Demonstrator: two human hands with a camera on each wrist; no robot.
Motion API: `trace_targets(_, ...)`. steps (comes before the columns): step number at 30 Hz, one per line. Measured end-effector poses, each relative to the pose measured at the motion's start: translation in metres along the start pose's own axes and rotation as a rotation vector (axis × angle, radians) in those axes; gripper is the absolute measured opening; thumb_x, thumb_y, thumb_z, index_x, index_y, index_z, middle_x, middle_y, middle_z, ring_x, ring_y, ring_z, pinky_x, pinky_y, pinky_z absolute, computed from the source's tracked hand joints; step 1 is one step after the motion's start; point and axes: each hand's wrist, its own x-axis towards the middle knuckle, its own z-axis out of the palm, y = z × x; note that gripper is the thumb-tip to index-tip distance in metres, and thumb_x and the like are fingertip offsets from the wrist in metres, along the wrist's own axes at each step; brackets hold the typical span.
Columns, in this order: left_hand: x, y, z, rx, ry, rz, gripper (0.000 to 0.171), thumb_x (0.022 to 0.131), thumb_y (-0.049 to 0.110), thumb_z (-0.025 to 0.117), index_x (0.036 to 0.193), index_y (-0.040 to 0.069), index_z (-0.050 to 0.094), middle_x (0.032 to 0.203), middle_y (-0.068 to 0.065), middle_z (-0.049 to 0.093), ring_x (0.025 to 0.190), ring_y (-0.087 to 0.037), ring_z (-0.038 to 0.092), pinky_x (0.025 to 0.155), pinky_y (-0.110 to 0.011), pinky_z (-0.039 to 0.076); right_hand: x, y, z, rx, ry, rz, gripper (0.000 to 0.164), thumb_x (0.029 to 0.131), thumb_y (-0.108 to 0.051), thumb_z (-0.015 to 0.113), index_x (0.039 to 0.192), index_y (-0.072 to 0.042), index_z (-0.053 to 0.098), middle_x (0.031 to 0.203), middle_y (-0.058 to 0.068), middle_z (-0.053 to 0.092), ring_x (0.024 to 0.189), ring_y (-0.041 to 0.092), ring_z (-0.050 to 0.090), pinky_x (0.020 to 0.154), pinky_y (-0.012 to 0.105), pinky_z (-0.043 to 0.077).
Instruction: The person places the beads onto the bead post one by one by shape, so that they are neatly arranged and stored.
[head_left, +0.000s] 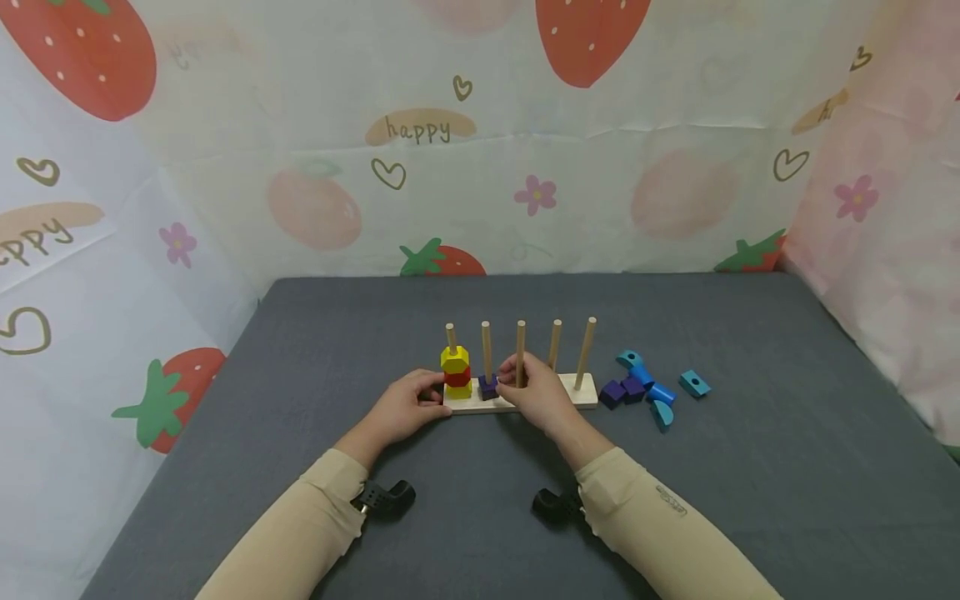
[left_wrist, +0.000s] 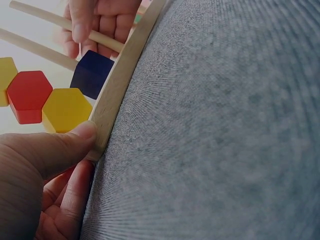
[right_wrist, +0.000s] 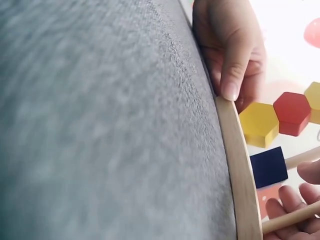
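Pegboard (head_left: 480, 407) stands between table's (head_left: 337, 333) left and right edges. Left-end peg (head_left: 451, 337) bears stacked blocks (head_left: 457, 377); adjacent peg (head_left: 487, 350) bears single block (head_left: 487, 389). Loose blocks (head_left: 633, 389) lie between pegboard and right edge.

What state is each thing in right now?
Base: flat on table.
Left hand: gripping base's left end.
Right hand: by third peg, no block held.
Yellow blocks, red block: stacked, left peg.
Purple block: on second peg.
Right three pegs: no blocks visible.
Loose blocks: right of base.

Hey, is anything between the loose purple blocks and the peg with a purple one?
Yes: the right hand and three upright pegs stand between the loose purple blocks and that peg, second from the left.
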Motion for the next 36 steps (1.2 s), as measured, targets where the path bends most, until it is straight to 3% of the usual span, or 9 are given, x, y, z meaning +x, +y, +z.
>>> trace_targets(6, 0.0, 0.0, 0.0, -0.006, -0.008, 0.002, 0.053, 0.079, 0.025, 0.073, 0.126, 0.006, 0.055, 0.108, -0.002, 0.057, 0.086, -0.011, 0.054, 0.08, -0.032, 0.046, -0.012, 0.002, -0.013, -0.061, -0.055, -0.055, 0.044, 0.084, -0.012, 0.067, 0.125, -0.008, 0.052, 0.12, 0.01, 0.057, 0.113, 0.028, 0.053, 0.094, 0.041, 0.041)
trace_targets(11, 0.0, 0.0, -0.001, -0.007, -0.01, -0.011, 0.054, 0.078, 0.025, 0.073, 0.126, 0.007, 0.055, 0.108, -0.001, 0.057, 0.086, -0.012, 0.054, 0.08, -0.032, 0.046, -0.025, 0.002, -0.029, -0.042, -0.126, -0.061, 0.055, 0.085, -0.011, 0.064, 0.136, -0.006, 0.042, 0.13, 0.014, 0.05, 0.122, 0.029, 0.045, 0.1, 0.043, 0.033)
trace_targets(19, 0.001, 0.0, 0.0, -0.008, -0.002, -0.008, 0.051, 0.078, 0.021, 0.073, 0.124, 0.006, 0.056, 0.109, -0.002, 0.056, 0.087, -0.011, 0.055, 0.077, -0.029, 0.048, -0.038, 0.008, -0.065, -0.084, -0.128, -0.111, 0.041, 0.088, -0.011, 0.061, 0.127, -0.007, 0.051, 0.124, 0.009, 0.056, 0.12, 0.027, 0.047, 0.1, 0.046, 0.033)
trace_targets(26, 0.0, 0.001, 0.001, -0.013, 0.002, -0.007, 0.051, 0.078, 0.02, 0.073, 0.124, 0.005, 0.056, 0.109, -0.003, 0.057, 0.086, -0.011, 0.055, 0.076, -0.03, 0.048, -0.041, 0.021, -0.097, -0.112, -0.087, -0.093, 0.029, 0.089, -0.008, 0.059, 0.118, -0.004, 0.057, 0.115, 0.011, 0.061, 0.112, 0.028, 0.053, 0.09, 0.044, 0.043)
trace_targets(36, -0.001, 0.001, 0.0, -0.005, 0.001, -0.007, 0.052, 0.079, 0.021, 0.073, 0.125, 0.004, 0.055, 0.109, -0.003, 0.057, 0.087, -0.012, 0.055, 0.078, -0.031, 0.047, -0.032, 0.05, -0.136, -0.221, -0.097, -0.067, 0.032, 0.09, -0.008, 0.056, 0.122, -0.002, 0.054, 0.122, 0.017, 0.055, 0.117, 0.034, 0.048, 0.089, 0.045, 0.043)
